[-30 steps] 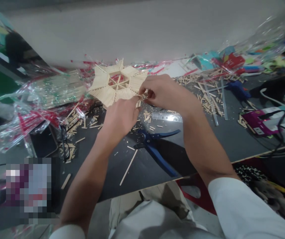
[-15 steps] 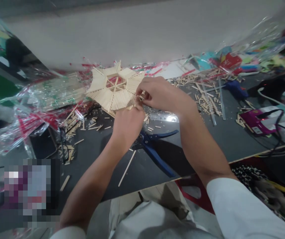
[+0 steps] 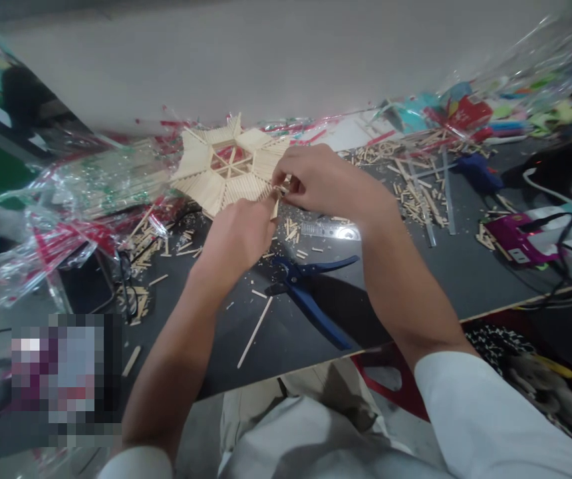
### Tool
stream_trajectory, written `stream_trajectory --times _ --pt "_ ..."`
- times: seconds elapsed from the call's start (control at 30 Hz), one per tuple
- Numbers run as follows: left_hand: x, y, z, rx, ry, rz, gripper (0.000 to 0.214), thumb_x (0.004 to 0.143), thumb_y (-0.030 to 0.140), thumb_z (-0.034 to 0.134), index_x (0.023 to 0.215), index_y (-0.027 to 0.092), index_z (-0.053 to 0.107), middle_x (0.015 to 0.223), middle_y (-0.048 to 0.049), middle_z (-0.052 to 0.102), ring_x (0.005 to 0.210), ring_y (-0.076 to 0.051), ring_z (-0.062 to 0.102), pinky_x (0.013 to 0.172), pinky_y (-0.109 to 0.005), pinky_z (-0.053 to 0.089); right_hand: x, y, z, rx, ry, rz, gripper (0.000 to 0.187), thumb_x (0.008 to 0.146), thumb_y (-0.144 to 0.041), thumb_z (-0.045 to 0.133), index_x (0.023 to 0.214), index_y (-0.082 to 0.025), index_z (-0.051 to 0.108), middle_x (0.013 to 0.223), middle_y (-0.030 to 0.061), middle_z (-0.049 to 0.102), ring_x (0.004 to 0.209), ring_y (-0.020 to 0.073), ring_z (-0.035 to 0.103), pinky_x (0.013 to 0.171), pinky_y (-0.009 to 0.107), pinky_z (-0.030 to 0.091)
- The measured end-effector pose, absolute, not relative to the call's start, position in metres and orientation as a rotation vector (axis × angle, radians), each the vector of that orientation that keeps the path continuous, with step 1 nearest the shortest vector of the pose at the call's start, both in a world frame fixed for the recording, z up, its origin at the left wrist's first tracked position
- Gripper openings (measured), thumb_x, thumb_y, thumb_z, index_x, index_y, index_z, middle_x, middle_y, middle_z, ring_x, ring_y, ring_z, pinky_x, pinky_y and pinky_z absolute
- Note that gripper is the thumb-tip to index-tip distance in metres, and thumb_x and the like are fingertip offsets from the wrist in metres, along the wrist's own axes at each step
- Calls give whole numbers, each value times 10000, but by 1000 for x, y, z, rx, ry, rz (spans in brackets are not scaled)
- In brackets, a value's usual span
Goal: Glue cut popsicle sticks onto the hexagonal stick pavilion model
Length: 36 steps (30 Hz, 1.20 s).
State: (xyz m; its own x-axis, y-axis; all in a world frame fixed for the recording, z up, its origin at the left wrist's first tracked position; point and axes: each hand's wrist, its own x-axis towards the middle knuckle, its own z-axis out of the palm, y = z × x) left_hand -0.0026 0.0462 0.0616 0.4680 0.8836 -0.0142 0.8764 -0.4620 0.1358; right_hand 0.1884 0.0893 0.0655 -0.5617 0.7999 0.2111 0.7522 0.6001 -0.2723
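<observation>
A star-shaped piece built of thin wooden sticks [image 3: 196, 189], with an open spoked centre, is tilted over the black table. My left hand [image 3: 241, 233] is closed on its lower right edge, its fingertips close to my right hand's. At the star's right point my right hand [image 3: 323, 179] makes a pinch; whatever lies between those fingers is too small and hidden to name. Below the hands rest blue-handled cutters [image 3: 310, 303], their handles apart. A loose wooden stick [image 3: 255, 332] lies beside them, and a clear ruler [image 3: 328, 231] is just beyond.
Cut stick pieces [image 3: 418, 196] are scattered on both sides. Plastic-wrapped sticks [image 3: 121, 179] and a phone [image 3: 86, 283] lie at left. On the right are a blue glue gun [image 3: 478, 174] and a purple box [image 3: 515, 239] with cables. The table's front edge [image 3: 286, 379] is near my lap.
My left hand has shifted slightly left and lower along the star's edge, showing more of the table and cutters. My right hand keeps its pinch at the star's right point.
</observation>
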Motion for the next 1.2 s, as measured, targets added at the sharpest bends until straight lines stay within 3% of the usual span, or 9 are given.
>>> stream_trajectory --times 0.13,0.37,0.5,0.63,0.73,0.8,0.93,1.2 --pt "-30 47 75 2527 1316 256 306 967 375 618 1132 181 786 881 -90 780 916 -267 726 918 -384 511 190 85 72 -1337 -2528 268 231 870 -88 639 1036 -211 741 1107 92 750 897 249 690 836 391 522" --pt "-44 16 96 2443 1343 320 258 962 397 604 904 209 771 775 -31 734 800 -216 693 875 -341 478 200 75 85 -1355 -2445 290 232 937 -186 590 1014 -293 780 1042 62 794 984 284 708 941 437 532" --pt "-56 -18 66 2347 1334 322 298 1014 398 543 918 201 745 804 -27 747 738 -192 675 756 -300 460 208 75 83 -1360 -2431 339 159 934 -247 657 1023 -267 786 1006 66 800 902 258 716 882 408 554" --pt "-70 -59 16 2196 1493 268 249 1037 350 529 1059 205 730 1044 -51 771 897 -217 711 780 -309 473 209 80 75 -1459 -2434 339 183 876 -199 733 1052 -223 776 981 79 794 888 272 738 776 396 563" --pt "-63 -85 -7 2081 1719 196 218 1049 342 547 1038 205 716 1014 -41 754 846 -208 699 761 -320 468 204 82 71 -1472 -2434 322 155 888 -165 699 1022 -218 757 981 93 788 925 282 743 778 401 568" --pt "-50 -97 -12 2007 1832 120 238 1052 391 568 966 207 692 964 -30 738 821 -206 693 720 -317 456 199 83 70 -1471 -2440 295 138 891 -149 678 987 -221 746 996 109 786 941 289 739 796 407 572" --pt "-21 -105 -8 2020 1904 -20 206 1055 392 585 1054 198 654 1065 -55 717 990 -238 699 705 -313 464 194 79 72 -1444 -2449 315 127 858 -147 689 917 -250 732 968 100 792 923 278 732 833 414 575" --pt "-11 -107 0 2194 1783 -353 267 1111 255 378 1100 132 614 1139 -158 675 1100 -298 677 703 -331 520 217 74 73 -1403 -2433 451 139 833 -223 740 957 -284 753 969 51 788 943 310 747 870 474 597"
